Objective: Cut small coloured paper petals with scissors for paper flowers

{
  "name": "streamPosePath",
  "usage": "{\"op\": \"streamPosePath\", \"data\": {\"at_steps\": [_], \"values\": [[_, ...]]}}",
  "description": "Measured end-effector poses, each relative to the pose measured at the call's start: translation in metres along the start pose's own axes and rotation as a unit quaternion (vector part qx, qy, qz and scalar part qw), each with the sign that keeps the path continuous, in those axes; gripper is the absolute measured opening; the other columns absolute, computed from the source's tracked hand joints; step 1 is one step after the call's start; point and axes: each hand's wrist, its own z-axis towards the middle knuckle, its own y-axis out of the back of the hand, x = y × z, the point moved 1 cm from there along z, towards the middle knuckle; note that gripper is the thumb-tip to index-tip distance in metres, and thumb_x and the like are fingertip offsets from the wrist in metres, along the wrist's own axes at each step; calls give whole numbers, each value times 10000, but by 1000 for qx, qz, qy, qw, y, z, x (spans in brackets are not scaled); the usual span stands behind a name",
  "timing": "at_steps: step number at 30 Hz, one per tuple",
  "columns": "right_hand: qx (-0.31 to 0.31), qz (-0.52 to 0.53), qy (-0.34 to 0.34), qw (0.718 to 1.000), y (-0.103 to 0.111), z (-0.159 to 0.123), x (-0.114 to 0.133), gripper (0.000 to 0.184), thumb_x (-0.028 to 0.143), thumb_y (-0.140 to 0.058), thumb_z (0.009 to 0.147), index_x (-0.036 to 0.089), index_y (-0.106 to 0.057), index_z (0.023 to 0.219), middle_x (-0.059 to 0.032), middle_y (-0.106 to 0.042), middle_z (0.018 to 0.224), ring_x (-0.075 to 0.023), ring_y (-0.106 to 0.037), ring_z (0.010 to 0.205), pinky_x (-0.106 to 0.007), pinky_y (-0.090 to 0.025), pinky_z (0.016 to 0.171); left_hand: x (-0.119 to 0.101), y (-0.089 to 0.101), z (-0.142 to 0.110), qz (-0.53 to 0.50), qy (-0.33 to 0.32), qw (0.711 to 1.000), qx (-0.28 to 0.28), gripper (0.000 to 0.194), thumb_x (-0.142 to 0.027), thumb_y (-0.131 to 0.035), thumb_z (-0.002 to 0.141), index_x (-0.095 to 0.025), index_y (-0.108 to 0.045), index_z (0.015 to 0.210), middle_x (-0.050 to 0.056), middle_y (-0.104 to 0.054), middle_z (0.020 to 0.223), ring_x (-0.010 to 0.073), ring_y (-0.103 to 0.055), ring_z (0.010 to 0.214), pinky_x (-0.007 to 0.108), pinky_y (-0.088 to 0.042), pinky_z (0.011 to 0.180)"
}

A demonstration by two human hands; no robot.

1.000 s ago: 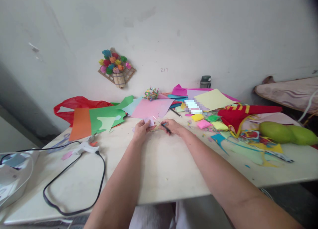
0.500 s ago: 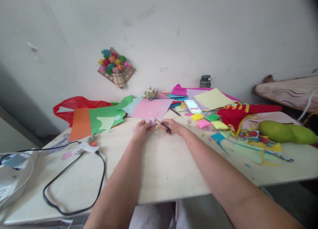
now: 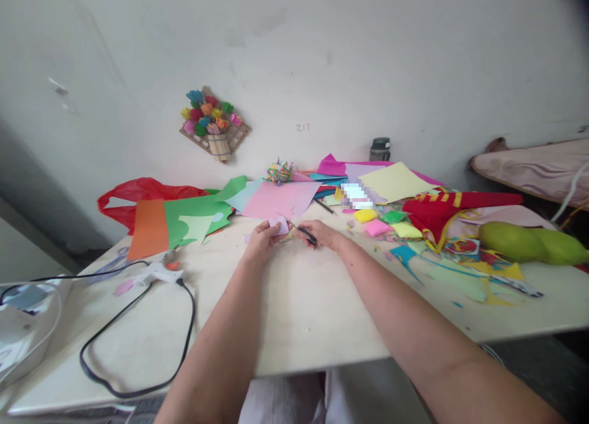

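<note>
Lilac paper (image 3: 278, 226) is in the left hand (image 3: 264, 240), above the middle of the tabletop (image 3: 317, 313), just in front of a pink sheet (image 3: 276, 198). That hand's grip is closed to a pinch — the small piece sits between thumb and fingers. Close beside it, the right hand (image 3: 322, 235) has its grip curled around the black handles of the scissors (image 3: 309, 236), their blades pointing toward the paper; I cannot tell how far the blades are apart or whether they touch it.

On the wall (image 3: 368, 56), small reddish writing (image 3: 303, 127) reads like "217", though the first character could be a Z. A dark bottle (image 3: 380, 149) shows no brand I can read, and the bright rectangle (image 3: 357, 196) below it is pixelated — its content is unreadable.
</note>
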Motion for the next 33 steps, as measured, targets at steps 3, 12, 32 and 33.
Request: {"op": "streamPosePath", "data": {"at_steps": [3,12,32,33], "values": [[0,-6,-1,1000,0,0,-1,181,308,-558,781,146,-520,710,63,-475,437,-45,-398,317,-152,-244,298,1,1,1,-7,1,1000,1,176,-165,-651,677,-79,-618,828,102,-685,795,186,-652,792,270,-532,700],[10,8,3,1000,0,4,-4,211,347,-583,753,148,-523,718,68,-467,435,-46,-394,318,-157,-257,302,3,4,3,-26,4,1000,-4,140,-133,-634,683,-77,-619,811,93,-682,766,172,-655,757,248,-531,676],[-3,15,-15,1000,-2,1,0,159,299,-575,765,155,-523,722,82,-447,418,-48,-383,312,-164,-271,312,0,2,2,-18,9,1000,-5,99,-108,-593,719,-74,-618,809,102,-681,777,184,-664,745,291,-547,707],[-4,15,-15,1000,-2,0,0,149,288,-576,764,154,-524,725,84,-445,417,-47,-381,312,-163,-275,313,0,2,2,-18,9,1000,-8,99,-106,-590,721,-72,-620,809,103,-681,782,186,-665,743,295,-547,712]]}}
